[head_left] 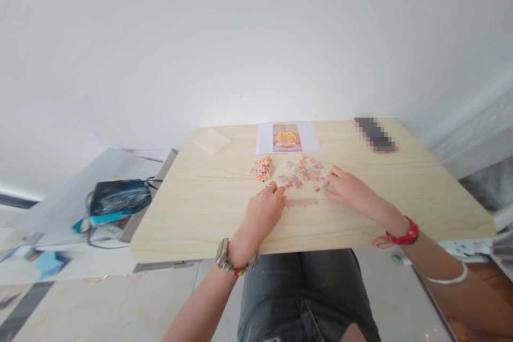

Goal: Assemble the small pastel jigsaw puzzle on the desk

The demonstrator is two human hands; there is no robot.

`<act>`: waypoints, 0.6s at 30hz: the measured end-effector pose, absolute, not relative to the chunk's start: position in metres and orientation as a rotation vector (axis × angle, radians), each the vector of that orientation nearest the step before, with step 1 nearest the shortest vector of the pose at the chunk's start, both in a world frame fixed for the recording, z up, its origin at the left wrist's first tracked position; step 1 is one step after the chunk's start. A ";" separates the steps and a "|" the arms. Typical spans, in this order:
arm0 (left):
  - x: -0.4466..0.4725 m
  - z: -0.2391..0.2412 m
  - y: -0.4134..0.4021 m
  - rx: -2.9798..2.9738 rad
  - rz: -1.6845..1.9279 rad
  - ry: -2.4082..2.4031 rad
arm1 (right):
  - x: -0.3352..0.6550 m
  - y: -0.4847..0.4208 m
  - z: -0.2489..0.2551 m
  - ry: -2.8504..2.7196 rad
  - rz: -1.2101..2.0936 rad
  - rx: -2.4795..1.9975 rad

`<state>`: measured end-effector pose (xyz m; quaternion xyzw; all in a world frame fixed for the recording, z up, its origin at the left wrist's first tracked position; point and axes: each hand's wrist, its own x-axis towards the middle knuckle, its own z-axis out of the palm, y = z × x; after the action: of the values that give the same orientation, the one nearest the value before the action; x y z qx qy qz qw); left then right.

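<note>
On the pale wood-grain counter (200,214), 1 white paper sheet with an orange-and-pink picture (287,137) lies at the far edge, probably so it stays in sight above the work. Below it are 1 tight heap of small pastel jigsaw pieces (262,168) and 1 loose scatter of pink and purple jigsaw pieces (305,171), too small to count, seemingly spread flat so each shows. 1 short joined strip of pieces (301,202) lies nearest the person, between the 2 hands. The left hand (262,212) rests curled, fingertips at the scatter; I cannot tell whether it pinches anything. The right hand (348,189) lies spread, fingertips on loose pieces. 1 dark flat slab (375,134) and 1 pale square pouch (211,141) sit well apart.
</note>
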<state>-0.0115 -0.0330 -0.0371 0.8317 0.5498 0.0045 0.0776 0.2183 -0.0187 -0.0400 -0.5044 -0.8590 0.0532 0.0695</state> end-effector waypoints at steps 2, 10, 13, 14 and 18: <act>-0.008 -0.038 -0.038 2.510 -0.022 1.594 | 0.225 -0.033 -0.045 -2.561 0.144 -1.638; -0.010 -0.044 -0.048 2.538 -0.094 1.614 | 0.237 -0.032 -0.047 -2.565 0.325 -1.494; -0.016 -0.048 -0.053 2.526 -0.070 1.641 | 0.242 -0.025 -0.046 -2.636 0.395 -1.373; -0.018 -0.049 -0.055 2.526 -0.061 1.639 | 0.243 -0.023 -0.046 -2.652 0.415 -1.357; -0.022 -0.055 -0.060 2.537 -0.037 1.612 | 0.246 -0.019 -0.053 -2.653 0.476 -1.351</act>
<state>-0.0215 -0.0596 -0.0548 0.8420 0.5351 -0.0124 0.0677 0.2456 -0.0193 -0.0529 -0.4473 -0.8781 0.1576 0.0631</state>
